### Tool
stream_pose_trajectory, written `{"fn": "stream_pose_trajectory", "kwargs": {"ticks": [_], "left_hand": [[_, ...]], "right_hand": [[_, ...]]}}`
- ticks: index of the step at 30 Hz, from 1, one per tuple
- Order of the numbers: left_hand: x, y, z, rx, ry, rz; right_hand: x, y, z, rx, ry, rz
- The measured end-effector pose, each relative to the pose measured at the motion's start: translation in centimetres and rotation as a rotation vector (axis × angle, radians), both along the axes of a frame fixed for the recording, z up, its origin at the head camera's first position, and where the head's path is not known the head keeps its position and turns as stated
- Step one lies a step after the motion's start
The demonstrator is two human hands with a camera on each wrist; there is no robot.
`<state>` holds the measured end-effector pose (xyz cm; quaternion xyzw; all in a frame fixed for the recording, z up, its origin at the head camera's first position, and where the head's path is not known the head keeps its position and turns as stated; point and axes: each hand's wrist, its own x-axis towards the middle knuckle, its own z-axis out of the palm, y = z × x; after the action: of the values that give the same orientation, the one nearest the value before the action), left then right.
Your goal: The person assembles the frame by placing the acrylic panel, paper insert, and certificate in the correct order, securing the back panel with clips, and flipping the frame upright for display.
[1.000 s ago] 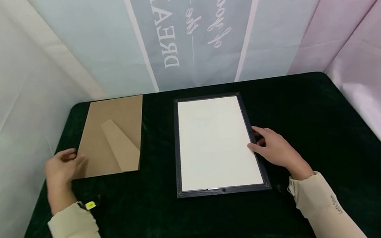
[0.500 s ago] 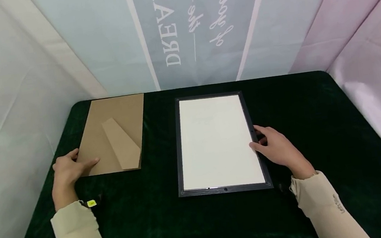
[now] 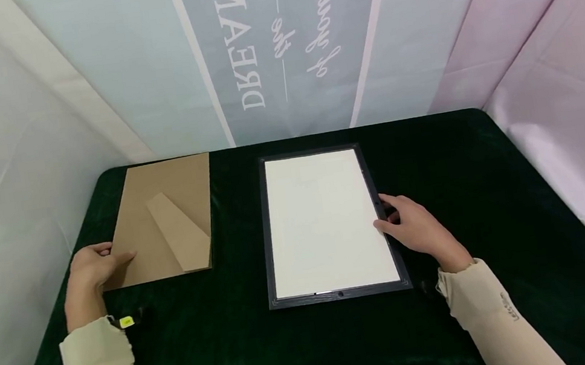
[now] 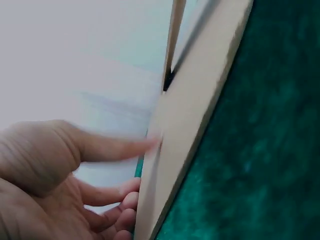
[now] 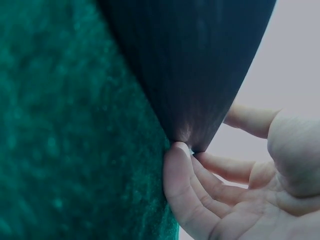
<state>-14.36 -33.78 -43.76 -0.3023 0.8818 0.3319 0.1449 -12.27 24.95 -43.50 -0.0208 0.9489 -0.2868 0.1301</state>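
A brown backing board (image 3: 136, 226) with a fold-out stand leg (image 3: 180, 233) lies at the table's left. My left hand (image 3: 90, 271) pinches its left edge near the front corner, thumb on the upper face and fingers along the edge. In the left wrist view the board (image 4: 185, 135) slants past the thumb, and the curled fingers sit at its side. A dark picture frame (image 3: 266, 252) holding a white sheet (image 3: 327, 221) lies mid-table. My right hand (image 3: 415, 228) grips its right side, thumb on top. In the right wrist view, fingertips touch the frame's outer side (image 5: 190, 65).
Dark green cloth (image 3: 237, 353) covers the table, with a strip of it between board and frame. A printed backdrop (image 3: 282, 56) hangs behind the table. White fabric (image 3: 2, 181) rises on the left and pinkish fabric (image 3: 562, 100) on the right.
My left hand has moved in from beside the backing board, and its thumb now lies on the board. The right hand keeps its grip on the frame. The head view has shifted slightly.
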Motion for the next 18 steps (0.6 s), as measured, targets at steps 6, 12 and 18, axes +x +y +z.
{"fn": "stream_pose_trajectory", "kwargs": {"ticks": [6, 12, 18], "left_hand": [[-0.5, 0.8, 0.2, -0.03, 0.005, 0.007], [-0.8, 0.6, -0.4, 0.093, 0.043, 0.18], [-0.6, -0.1, -0.7, 0.16, 0.11, 0.221]], "right_hand": [[-0.1, -0.3, 0.2, 0.007, 0.003, -0.001], [-0.2, -0.4, 0.1, 0.012, -0.003, 0.002], [-0.1, -0.3, 0.0, 0.017, -0.008, 0.001]]}}
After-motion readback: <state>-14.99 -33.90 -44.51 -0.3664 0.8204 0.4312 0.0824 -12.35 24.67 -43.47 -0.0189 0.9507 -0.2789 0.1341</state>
